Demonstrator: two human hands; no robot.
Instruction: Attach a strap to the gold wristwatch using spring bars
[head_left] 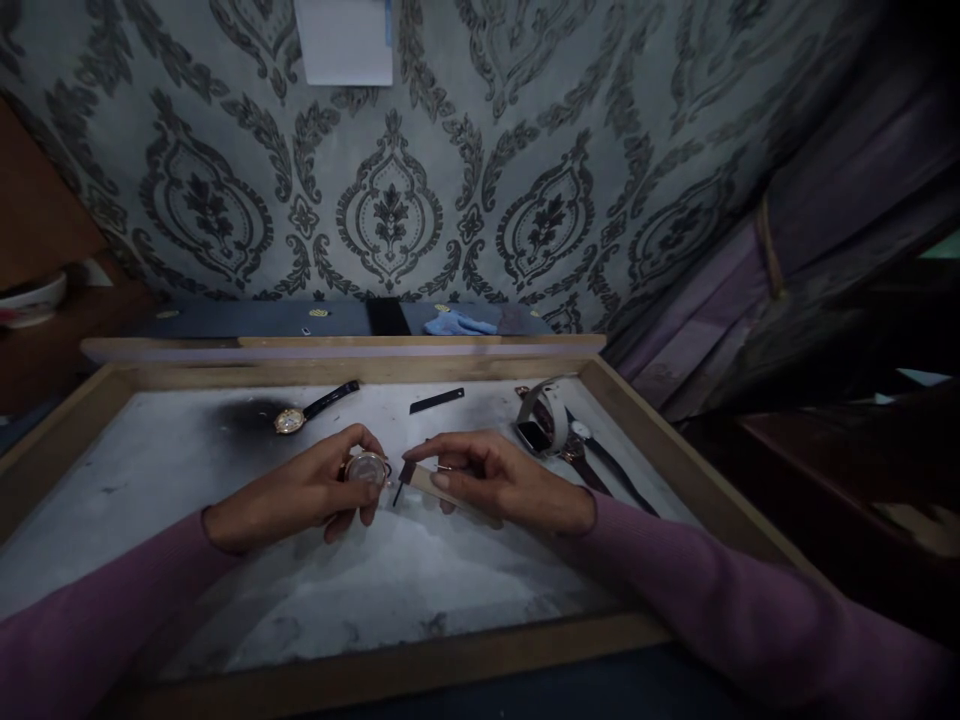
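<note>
My left hand point(322, 490) is closed around a round watch case point(366, 474) with a rose-gold rim, thumb on its near edge. Just to the right, my right hand point(495, 480) pinches a watch strap point(427, 482) whose visible face is beige and whose end is dark brown. A thin dark piece hangs by that brown end; I cannot tell whether it belongs to the strap. Strap and case look slightly apart. Beyond my left hand lies a gold watch point(290, 419) with a black strap. Several more watches, among them a square-faced watch point(534, 434) with a pale band, lie past my right hand.
A wooden-framed tray point(615, 385) with a white, smudged base surrounds the work. A flat black blade-like strip point(437, 401) lies near its far side. Behind the tray are a blue cloth point(459, 323) and a patterned wall. A purple curtain point(712, 300) hangs at right.
</note>
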